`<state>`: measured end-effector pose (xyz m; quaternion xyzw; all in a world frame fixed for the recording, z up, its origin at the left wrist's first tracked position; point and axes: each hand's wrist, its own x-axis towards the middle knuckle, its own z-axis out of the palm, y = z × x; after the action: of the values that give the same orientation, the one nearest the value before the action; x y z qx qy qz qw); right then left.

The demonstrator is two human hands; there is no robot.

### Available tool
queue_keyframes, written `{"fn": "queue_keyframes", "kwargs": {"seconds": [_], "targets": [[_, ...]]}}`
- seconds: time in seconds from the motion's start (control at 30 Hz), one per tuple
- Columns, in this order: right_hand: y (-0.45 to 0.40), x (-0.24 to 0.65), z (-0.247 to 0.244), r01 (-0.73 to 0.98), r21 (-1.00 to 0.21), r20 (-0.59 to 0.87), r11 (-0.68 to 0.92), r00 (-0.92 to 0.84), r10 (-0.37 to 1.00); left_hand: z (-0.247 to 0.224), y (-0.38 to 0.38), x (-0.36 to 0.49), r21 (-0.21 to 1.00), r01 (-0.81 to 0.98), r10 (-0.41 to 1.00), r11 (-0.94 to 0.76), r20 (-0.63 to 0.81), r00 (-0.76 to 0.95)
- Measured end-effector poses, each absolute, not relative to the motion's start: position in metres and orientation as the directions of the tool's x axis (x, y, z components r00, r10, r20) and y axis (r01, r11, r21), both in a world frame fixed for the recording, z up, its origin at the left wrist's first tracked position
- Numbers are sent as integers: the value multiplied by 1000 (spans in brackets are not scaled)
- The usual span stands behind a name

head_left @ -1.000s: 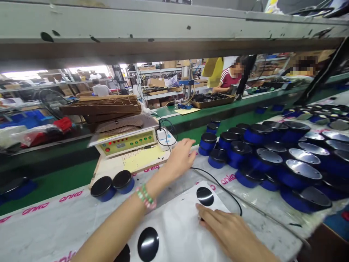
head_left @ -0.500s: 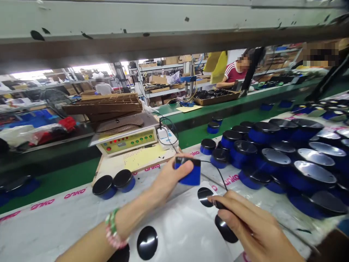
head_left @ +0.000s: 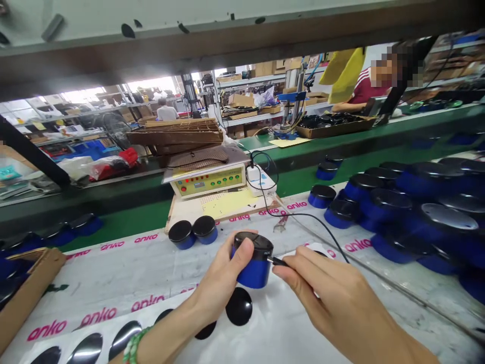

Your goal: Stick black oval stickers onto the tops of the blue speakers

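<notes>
My left hand (head_left: 223, 273) is closed around a round blue-bodied device with a black top (head_left: 253, 270), its thumb on the top and the rim lettering facing right. Pinched in my right hand (head_left: 322, 288) is a slim black cable plug (head_left: 278, 261). Its metal tip meets the device's side just under the black rim; whether it is inserted, I cannot tell. Below both hands lies a white sheet (head_left: 280, 323) bearing glossy black discs (head_left: 239, 306). Two similar blue-and-black devices (head_left: 205, 229) stand just beyond my left hand.
Many stacked blue-and-black devices (head_left: 390, 205) fill the right side. A control box with lit buttons (head_left: 212, 179) and a white power adapter (head_left: 259, 179) sit ahead, with a black cable (head_left: 322, 221) trailing right. A cardboard box (head_left: 34, 288) is at left. A co-worker (head_left: 364, 91) sits across.
The plug in my right hand has come up to the device's side. My left hand has turned the device and lowered it slightly. The view has swung left.
</notes>
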<state>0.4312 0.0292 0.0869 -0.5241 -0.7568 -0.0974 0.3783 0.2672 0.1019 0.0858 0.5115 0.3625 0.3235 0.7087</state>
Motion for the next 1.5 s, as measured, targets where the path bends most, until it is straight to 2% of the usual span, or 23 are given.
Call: {"fn": "queue_keyframes", "kwargs": {"seconds": [0.13,0.2,0.23,0.3,0.37,0.43,0.5,0.53,0.6,0.8,1.0,1.1,1.17,1.23,1.3,1.37,1.43,1.5], "targets": [[26,428,90,907,-158,661,390,-196,724,87,97,260,998,54,863,27,-50,502],[25,427,89,904,-156,660,399,-205,723,86,94,257,985,140,858,-99,13,513],[25,428,87,889,-191,653,417,-202,730,85,94,256,970,180,853,-166,50,519],[26,429,81,826,-339,587,450,-189,787,83,94,253,890,238,825,-388,220,521],[28,431,70,732,-514,491,448,-177,853,82,96,252,671,299,699,-678,465,543],[29,432,58,656,-615,459,438,-155,875,84,97,251,321,339,466,-884,656,593],[29,432,46,611,-635,517,473,-120,848,88,96,252,9,313,215,-950,742,635],[28,431,42,592,-634,547,498,-112,830,91,95,252,-97,281,109,-955,765,635],[27,430,35,563,-618,600,549,-114,792,95,92,253,-196,226,-17,-954,791,612],[24,425,28,585,-580,680,567,-35,732,102,87,255,-135,238,44,-962,782,622],[24,424,27,599,-573,707,560,15,707,108,88,260,-209,235,-11,-949,770,638],[23,427,29,629,-572,695,527,31,718,103,91,261,-193,218,-21,-957,793,609],[22,429,29,660,-562,683,498,32,730,99,94,260,-122,202,26,-972,795,606],[21,431,30,687,-533,672,493,-9,741,96,97,259,7,227,161,-974,725,670],[21,434,31,721,-472,652,507,-102,751,94,102,260,104,270,281,-957,559,780],[22,439,34,792,-344,644,505,-192,740,90,112,263,132,297,325,-946,414,851],[22,451,36,880,-167,668,445,-231,707,83,128,265,136,337,362,-932,416,834],[20,469,36,942,-54,703,331,-200,683,72,152,260,145,446,454,-883,499,738]]}}
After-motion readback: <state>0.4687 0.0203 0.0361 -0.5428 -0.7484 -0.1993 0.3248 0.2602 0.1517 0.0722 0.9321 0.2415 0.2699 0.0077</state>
